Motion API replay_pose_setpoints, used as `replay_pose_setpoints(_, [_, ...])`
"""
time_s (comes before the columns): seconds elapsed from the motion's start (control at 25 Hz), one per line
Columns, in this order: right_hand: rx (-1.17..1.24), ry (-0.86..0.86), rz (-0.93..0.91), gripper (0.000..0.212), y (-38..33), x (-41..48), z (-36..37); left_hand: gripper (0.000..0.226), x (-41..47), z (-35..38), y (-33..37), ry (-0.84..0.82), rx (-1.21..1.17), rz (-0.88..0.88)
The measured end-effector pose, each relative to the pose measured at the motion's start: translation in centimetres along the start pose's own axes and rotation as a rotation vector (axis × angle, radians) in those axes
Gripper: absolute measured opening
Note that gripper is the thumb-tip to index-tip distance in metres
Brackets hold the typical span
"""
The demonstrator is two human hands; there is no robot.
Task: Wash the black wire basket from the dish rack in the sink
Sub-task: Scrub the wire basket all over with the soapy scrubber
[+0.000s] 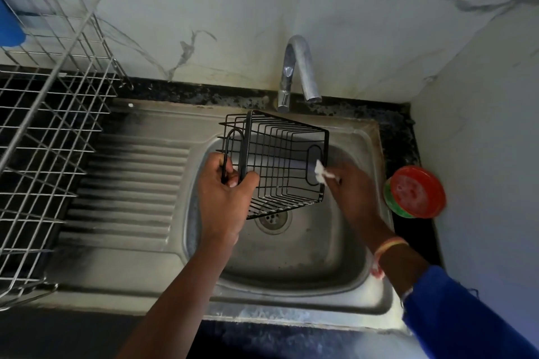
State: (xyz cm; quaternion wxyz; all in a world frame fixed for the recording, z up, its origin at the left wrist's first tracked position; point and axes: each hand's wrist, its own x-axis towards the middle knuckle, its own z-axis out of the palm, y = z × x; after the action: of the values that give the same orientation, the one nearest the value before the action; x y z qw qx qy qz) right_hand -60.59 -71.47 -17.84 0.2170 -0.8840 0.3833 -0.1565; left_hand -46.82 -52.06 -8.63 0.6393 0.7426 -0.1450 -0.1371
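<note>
The person's left hand grips the black wire basket by its left end, fingers curled round the wires. It holds the basket tipped on its side over the bowl of the steel sink — right above the drain. The right hand pinches a white scrap against the basket's right end wall. The curved tap stands just behind the basket. Off to the left sits a wire dish rack; on the right, beside the sink's edge, a round red-and-green tub — its top looks foamy
</note>
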Motion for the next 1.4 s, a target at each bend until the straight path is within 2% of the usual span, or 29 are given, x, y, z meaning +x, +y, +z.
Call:
replay_pose_setpoints(0.08, [-0.007, -0.110, 0.006, 0.016, 0.1, -2.5, 0.8, 0.032, 0.3, -0.2, -0.1, 0.012, 0.001, -0.002])
replay_pose_setpoints(0.16, [0.016, -0.093, 0.047, 0.016, 0.0, -1.3, 0.8, 0.032, 0.4, -0.3, -0.3, -0.002, 0.014, 0.002])
replay_pose_setpoints(0.28, [0.152, 0.210, 0.145, 0.010, 0.3, 3.6, -1.0, 0.032, 0.3, -0.2, -0.6, -0.020, 0.027, 0.011])
replay_pose_setpoints(0.36, [0.272, 0.334, 0.163, 0.008, 0.3, 5.1, -2.0, 0.032, 0.1, -0.2, -0.7, -0.008, 0.017, 0.001])
replay_pose_setpoints(0.48, [0.306, 0.289, 0.145, 0.019, -0.7, 3.8, -0.6, 0.033, 0.1, -0.3, -0.7, 0.016, -0.010, -0.016])
replay_pose_setpoints(0.56, [0.361, 0.245, 0.280, 0.020, -1.3, 3.2, 1.1, 0.033, 0.0, -0.2, -0.5, 0.013, -0.023, -0.011])
replay_pose_setpoints(0.76, [0.805, 0.113, 0.540, 0.034, -2.9, 0.9, 2.6, 0.030, 0.3, -0.4, -0.2, 0.053, -0.075, -0.009])
replay_pose_setpoints(0.88, [0.694, -0.046, 0.563, 0.027, -2.5, -1.7, 2.8, 0.028, 1.2, -1.1, -0.6, 0.080, -0.081, -0.027])
replay_pose_setpoints(0.96, [0.535, 0.035, 0.542, 0.029, -2.6, -1.4, 2.5, 0.027, 1.1, -1.1, -0.7, 0.050, -0.068, -0.037])
replay_pose_setpoints(1.04, [0.444, 0.199, 0.493, 0.024, -3.2, 1.0, 1.7, 0.026, 0.3, -0.8, -0.5, 0.007, -0.067, -0.034])
replay_pose_setpoints(1.12, [0.444, 0.287, 0.453, 0.024, -3.3, 3.3, 0.9, 0.029, -0.4, -0.4, -0.3, -0.011, -0.068, -0.036])
replay_pose_setpoints(1.24, [0.565, 0.355, 0.477, 0.025, -3.5, 3.9, 0.8, 0.029, -0.3, -0.2, -0.1, 0.007, -0.086, -0.033])
replay_pose_setpoints(1.32, [0.550, 0.261, 0.469, 0.023, -3.9, 2.2, 1.1, 0.026, 0.0, -0.4, -0.1, 0.037, -0.089, -0.026])
replay_pose_setpoints(1.4, [0.515, 0.037, 0.470, 0.027, -3.0, 0.1, 1.7, 0.027, 0.2, -0.7, -0.4, 0.075, -0.094, -0.034])
